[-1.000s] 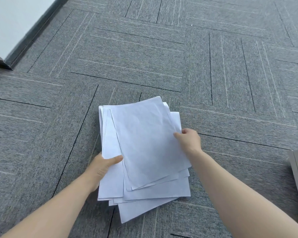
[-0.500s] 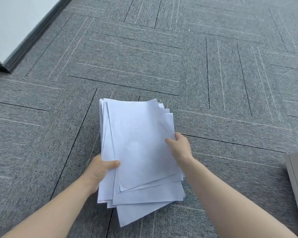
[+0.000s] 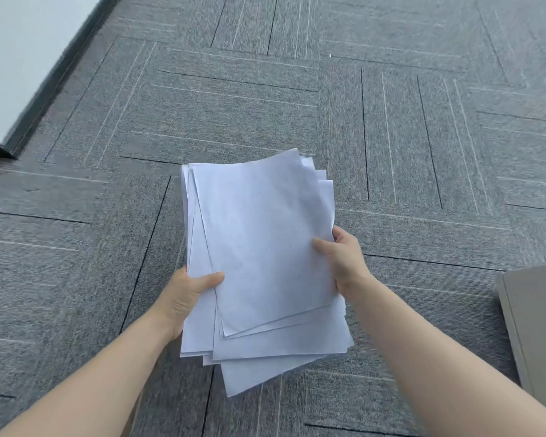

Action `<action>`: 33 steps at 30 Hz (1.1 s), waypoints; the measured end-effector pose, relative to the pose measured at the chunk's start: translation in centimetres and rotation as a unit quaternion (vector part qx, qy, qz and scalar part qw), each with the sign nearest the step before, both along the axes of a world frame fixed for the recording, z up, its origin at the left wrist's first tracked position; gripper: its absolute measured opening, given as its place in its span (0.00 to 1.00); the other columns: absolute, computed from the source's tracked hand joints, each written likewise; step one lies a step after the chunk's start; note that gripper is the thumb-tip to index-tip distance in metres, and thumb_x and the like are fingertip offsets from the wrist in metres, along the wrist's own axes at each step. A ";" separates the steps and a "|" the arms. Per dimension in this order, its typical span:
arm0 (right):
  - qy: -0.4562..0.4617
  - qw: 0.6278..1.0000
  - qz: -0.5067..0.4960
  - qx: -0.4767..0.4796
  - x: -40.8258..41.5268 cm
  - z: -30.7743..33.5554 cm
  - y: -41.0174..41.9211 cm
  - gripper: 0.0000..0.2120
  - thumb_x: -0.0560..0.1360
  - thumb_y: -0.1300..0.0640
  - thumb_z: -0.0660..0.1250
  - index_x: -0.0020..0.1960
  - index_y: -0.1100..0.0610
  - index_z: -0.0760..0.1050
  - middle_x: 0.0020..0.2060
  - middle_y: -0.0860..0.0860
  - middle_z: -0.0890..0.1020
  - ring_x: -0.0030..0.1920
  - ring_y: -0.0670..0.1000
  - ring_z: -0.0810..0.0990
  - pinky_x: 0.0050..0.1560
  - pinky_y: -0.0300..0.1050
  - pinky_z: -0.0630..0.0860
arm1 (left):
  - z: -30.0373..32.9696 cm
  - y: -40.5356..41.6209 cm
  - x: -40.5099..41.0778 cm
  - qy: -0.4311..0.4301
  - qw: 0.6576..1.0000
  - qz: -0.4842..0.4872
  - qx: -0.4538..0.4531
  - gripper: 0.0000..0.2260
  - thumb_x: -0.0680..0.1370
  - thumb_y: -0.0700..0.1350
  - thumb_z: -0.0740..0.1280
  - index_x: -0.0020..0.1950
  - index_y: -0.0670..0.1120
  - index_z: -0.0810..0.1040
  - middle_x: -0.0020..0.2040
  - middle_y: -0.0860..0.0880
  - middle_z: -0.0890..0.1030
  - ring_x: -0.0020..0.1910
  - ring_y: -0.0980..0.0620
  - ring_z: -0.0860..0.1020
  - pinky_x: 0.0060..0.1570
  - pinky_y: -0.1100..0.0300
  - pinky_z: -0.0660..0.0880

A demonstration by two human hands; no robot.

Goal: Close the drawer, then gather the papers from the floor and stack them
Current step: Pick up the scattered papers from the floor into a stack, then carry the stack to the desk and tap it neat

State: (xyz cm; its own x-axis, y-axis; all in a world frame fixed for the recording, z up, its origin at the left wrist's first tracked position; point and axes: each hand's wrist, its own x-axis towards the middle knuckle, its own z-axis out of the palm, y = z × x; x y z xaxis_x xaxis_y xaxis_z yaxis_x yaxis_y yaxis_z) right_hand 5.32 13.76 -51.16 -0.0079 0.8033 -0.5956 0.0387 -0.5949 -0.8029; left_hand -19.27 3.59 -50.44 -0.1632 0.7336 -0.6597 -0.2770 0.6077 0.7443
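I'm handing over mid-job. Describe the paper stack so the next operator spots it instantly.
On the grey carpet, look at the middle of the view, between the person's two forearms. The left hand and right hand grip the white paper stack by its sides. It is the only white, fanned, uneven bundle, unlike the flat beige panel at the right edge.

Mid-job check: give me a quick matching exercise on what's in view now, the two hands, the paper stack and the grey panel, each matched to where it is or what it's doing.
Things:
1. left hand
2. right hand
3. paper stack
4. grey panel

Places or states:
A. at the right edge of the view, apart from both hands
B. grips the stack's left edge, thumb on top
C. white sheets, corners fanned out unevenly, held between both hands
D. grips the stack's right edge, thumb on the top sheet

Pairs: 1-B, 2-D, 3-C, 4-A
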 end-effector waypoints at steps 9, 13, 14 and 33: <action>-0.001 0.998 -0.068 0.018 2.0 12.6 -1.1 0.08 0.69 0.67 0.67 0.48 0.61 0.80 0.43 0.57 0.85 0.42 0.56 0.82 0.49 0.60 0.81 | 11.5 1.5 1.7 0.057 0.998 -0.035 -0.019 0.19 0.64 0.43 0.77 0.52 0.38 0.81 0.47 0.42 0.86 0.48 0.41 0.84 0.56 0.43 0.77; 0.007 0.996 -0.088 0.025 2.7 19.7 -1.6 0.09 0.69 0.69 0.65 0.45 0.59 0.79 0.43 0.57 0.84 0.41 0.56 0.82 0.47 0.55 0.80 | 18.3 2.0 2.9 0.053 0.998 -0.031 -0.025 0.15 0.68 0.39 0.76 0.53 0.37 0.81 0.48 0.40 0.85 0.49 0.39 0.83 0.55 0.41 0.77; 0.007 0.995 -0.092 0.029 2.9 21.6 -1.6 0.10 0.71 0.70 0.64 0.46 0.59 0.79 0.43 0.57 0.84 0.41 0.56 0.82 0.47 0.55 0.80 | 20.1 2.2 3.3 0.056 0.998 -0.035 -0.026 0.16 0.67 0.39 0.77 0.53 0.37 0.82 0.48 0.40 0.85 0.49 0.39 0.83 0.56 0.41 0.77; -0.033 0.945 -0.268 0.187 11.8 59.6 -5.0 0.07 0.75 0.72 0.65 0.49 0.64 0.80 0.35 0.46 0.84 0.37 0.44 0.80 0.40 0.39 0.77 | 55.8 9.6 12.0 0.096 0.972 -0.205 0.067 0.14 0.64 0.35 0.77 0.50 0.40 0.84 0.46 0.44 0.86 0.47 0.46 0.83 0.47 0.59 0.78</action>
State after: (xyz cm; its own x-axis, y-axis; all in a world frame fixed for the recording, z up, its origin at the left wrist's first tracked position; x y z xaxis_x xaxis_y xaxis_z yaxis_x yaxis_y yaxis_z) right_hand 17.12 8.72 8.47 0.4863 0.8358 -0.2549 -0.1295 -0.2196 -0.9670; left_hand -7.26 13.17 5.36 0.0508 0.8403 -0.5397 0.1194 0.5314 0.8386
